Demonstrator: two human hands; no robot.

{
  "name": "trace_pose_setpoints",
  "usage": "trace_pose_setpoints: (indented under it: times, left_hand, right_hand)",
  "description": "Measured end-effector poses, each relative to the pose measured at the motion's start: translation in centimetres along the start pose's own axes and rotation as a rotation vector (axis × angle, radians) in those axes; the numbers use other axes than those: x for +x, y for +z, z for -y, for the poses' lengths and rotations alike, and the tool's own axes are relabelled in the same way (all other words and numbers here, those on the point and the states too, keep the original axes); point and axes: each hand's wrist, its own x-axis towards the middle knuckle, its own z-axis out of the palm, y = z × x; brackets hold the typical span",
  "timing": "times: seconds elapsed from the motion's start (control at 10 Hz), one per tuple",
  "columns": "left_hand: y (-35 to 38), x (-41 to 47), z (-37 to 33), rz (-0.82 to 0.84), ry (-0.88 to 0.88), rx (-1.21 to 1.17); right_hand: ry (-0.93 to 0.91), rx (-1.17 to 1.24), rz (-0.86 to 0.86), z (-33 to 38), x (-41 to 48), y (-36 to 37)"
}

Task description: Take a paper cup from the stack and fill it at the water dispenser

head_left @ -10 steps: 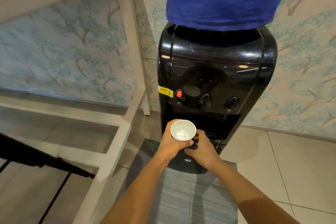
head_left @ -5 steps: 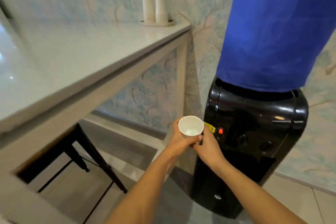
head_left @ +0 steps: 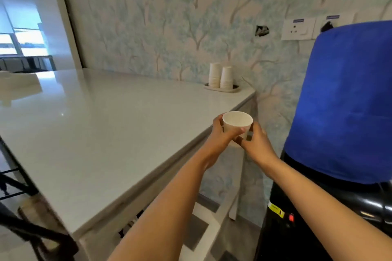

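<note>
I've got both my left hand [head_left: 220,133] and right hand [head_left: 257,144] wrapped around the paper cup [head_left: 237,123], held upright beside the counter edge [head_left: 231,110] (contents possibly water, hard to see), so squeezing its thin wall could slop it.

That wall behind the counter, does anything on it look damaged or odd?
Yes. A ragged dark hole breaks the tree-patterned wallpaper, just left of the white socket plate. It looks like a torn opening with nothing fitted in it. The rest of the wall looks intact.
</note>
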Motion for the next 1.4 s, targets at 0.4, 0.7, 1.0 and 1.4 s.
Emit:
trace_pose_setpoints:
  times: [0.4,0.7,1.0,1.4]
  left_hand:
    - [-11.6,4.0,-4.6,-0.211,0.005,0.064]
    - [-16.7,5.9,-2.4,-0.274,-0.071,0.165]
    - [-17.5,5.7,-1.1,-0.322,-0.068,0.202]
    - [-16.5,3.0,-0.8,-0.374,-0.097,0.344]
  right_hand:
    - [-0.016,0.083,0.195,7.0,8.0,8.2]
    - [0.032,0.117,0.313,6.3,10.6,13.9]
    - [0.027,0.058,0.318,6.1,10.9,15.2]
    - [0.139,0.157,0.333,5.7,8.6,14.8]
